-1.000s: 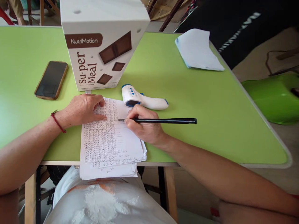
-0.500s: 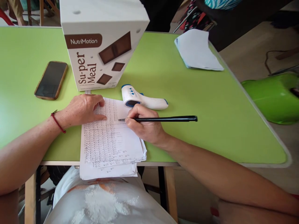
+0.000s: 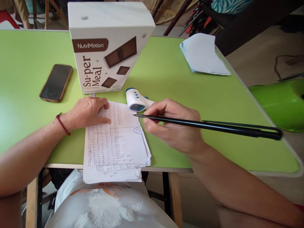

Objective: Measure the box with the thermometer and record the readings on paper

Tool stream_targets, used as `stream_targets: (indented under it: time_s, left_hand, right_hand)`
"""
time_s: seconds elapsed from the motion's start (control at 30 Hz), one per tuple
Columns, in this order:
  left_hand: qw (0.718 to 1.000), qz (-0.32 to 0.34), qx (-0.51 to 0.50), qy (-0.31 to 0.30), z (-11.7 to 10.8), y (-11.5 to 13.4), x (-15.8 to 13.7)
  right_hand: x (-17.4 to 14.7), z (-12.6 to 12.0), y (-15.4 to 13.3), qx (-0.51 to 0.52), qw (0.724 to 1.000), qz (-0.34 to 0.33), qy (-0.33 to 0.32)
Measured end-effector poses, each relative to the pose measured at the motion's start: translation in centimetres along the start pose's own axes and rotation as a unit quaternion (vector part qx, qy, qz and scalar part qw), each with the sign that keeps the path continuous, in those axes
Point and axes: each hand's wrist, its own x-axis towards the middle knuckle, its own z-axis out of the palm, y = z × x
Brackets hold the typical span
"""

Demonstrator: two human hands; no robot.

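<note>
Head view: writing, apparently between strokes.
Right hand (image 3: 177, 133) pinches the black pen (image 3: 213, 125), fingers closed — tip seemingly above the papers (image 3: 130, 142), which overhang the table's (image 3: 213, 95) near edge; left hand (image 3: 86, 110), loosely curled, holding nothing visible, rests on their far-left corner. Another stroke would call for lowering the tip.

I see a tall white cardboard NutriMotion box (image 3: 102, 53) standing near a brown-edged black phone (image 3: 56, 83) and a blue-and-white thermometer gun (image 3: 136, 98).

Green tabletop (image 3: 213, 95), pale-edged, light glare at its left; wooden legs (image 3: 176, 196) beneath; beige floor (image 3: 256, 66) beyond, right.
</note>
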Motion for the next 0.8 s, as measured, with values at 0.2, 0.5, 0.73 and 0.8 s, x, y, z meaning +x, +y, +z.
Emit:
stream_targets:
  time_s: [0.2,0.5,0.73,0.8]
  left_hand:
    - [1.000,-0.006,-0.015,0.004,0.1,-0.2,-0.1]
    - [0.917,-0.019,-0.146,0.370,-1.0,-2.2,-0.5]
    - [0.912,0.036,-0.251,0.324,-0.7,-6.7,2.5]
    - [0.904,0.047,-0.285,0.316,0.0,-7.8,3.3]
  right_hand:
    - [-0.1,-3.2,0.9,-0.234,0.941,-0.159,-0.184]
    - [-1.2,-1.5,3.5,-0.220,0.944,-0.146,-0.198]
    - [3.6,-2.8,5.2,-0.300,0.941,-0.035,-0.154]
    - [4.4,-2.2,6.4,-0.289,0.938,0.011,-0.190]
